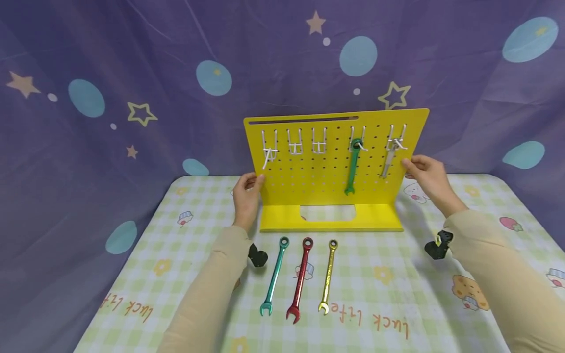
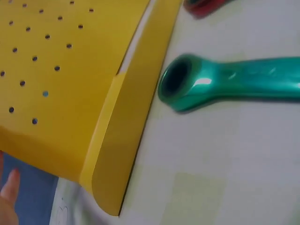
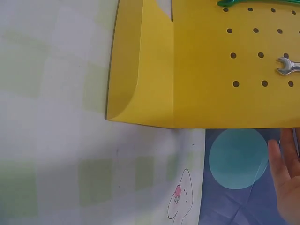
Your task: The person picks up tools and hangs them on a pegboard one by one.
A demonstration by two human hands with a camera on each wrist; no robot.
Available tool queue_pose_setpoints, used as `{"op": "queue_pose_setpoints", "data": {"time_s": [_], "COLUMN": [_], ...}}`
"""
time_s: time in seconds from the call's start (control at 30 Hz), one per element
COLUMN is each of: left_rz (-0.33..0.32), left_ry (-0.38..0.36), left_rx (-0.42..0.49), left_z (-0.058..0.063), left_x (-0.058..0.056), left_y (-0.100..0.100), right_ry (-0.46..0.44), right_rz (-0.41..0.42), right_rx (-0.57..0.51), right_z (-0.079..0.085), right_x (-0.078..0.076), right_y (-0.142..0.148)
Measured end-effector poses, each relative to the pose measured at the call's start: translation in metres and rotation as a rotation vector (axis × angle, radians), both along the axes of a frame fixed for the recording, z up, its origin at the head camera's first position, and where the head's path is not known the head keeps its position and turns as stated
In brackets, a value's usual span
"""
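Starry purple cloth (image 1: pixel 273 29) backed the checked tablecloth (image 1: pixel 176 235), where the left hand (image 1: pixel 245 198) and right hand (image 1: pixel 430 182) pinched the yellow pegboard (image 1: pixel 324 179) at its sides, hidden fingertips probably behind. White hooks (image 1: pixel 267 159) held a green wrench (image 1: pixel 353 166) and silver wrench (image 1: pixel 389 160); tilting could have dropped them toward three loose wrenches (image 1: pixel 301 279) in front

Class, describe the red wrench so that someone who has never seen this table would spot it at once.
Start from the yellow pegboard standing on the checked tablecloth. Just in front of its base, three wrenches lie side by side. The red wrench is the middle one, set apart by colour from the teal wrench and gold wrench flanking it.
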State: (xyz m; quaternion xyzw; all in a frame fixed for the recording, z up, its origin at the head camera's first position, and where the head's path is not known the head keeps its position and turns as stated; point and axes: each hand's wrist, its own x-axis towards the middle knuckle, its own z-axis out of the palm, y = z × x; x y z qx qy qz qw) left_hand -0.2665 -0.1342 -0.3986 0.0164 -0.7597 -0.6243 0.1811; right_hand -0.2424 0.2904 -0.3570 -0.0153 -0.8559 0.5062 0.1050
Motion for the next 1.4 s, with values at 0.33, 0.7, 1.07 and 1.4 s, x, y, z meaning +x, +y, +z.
{"op": "queue_pose_setpoints", "data": {"time_s": [0.33, 0.7, 1.07, 1.4], "left_rz": [0.009, -0.216, -0.616, -0.704], "left_ry": [-0.059, -0.245, -0.389, -0.449], "left_rx": [-0.040, -0.177, -0.396, -0.501], "left_z": [0.006, 0.019, 0.015, 0.002], "left_x": [0.034, 0.095, 0.142, 0.156], "left_y": [-0.008, 0.002, 0.041, 0.075], "right_ry": [0.023, 0.090, 0.122, 0.112], "right_rz": [-0.076, -0.131, -0.164, -0.188], "right_rx": [-0.090, -0.151, -0.223, -0.280], "right_z": [-0.008, -0.018, -0.022, -0.023], "right_x": [-0.003, -0.001, -0.002, -0.002], "right_y": [-0.010, -0.014, -0.018, -0.019]}}
